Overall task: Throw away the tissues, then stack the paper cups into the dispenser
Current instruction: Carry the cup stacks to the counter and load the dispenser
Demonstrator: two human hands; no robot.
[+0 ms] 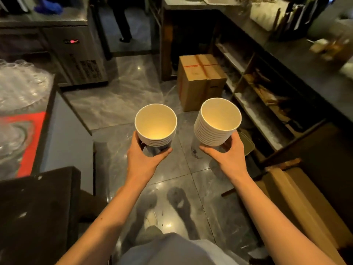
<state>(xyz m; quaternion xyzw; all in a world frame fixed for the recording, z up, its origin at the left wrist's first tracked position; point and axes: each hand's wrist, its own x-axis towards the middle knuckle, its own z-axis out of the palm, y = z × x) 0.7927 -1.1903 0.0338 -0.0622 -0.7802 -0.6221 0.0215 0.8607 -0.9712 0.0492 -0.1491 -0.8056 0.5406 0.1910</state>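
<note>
Paper cups are sitting nested in two stacks, mouths up, top cups looking empty inside. Left hand is wrapping the shorter stack, right hand is gripping the taller stack just beside it, not touching. Both are hovering over open tiled floor, cardboard box beyond, shelves crowding the right edge.

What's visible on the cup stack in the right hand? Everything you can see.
The right cup stack is a nest of white paper cups, roughly ten rolled rims showing in close bands down its side. The top cup is empty, its inside cream and warmly lit. It is mouth up, leaning slightly to the left, held in the air over the grey tiled floor. The right hand grips it from below, fingers wrapped around the lower part. It stands apart from the left hand's stack.
</note>
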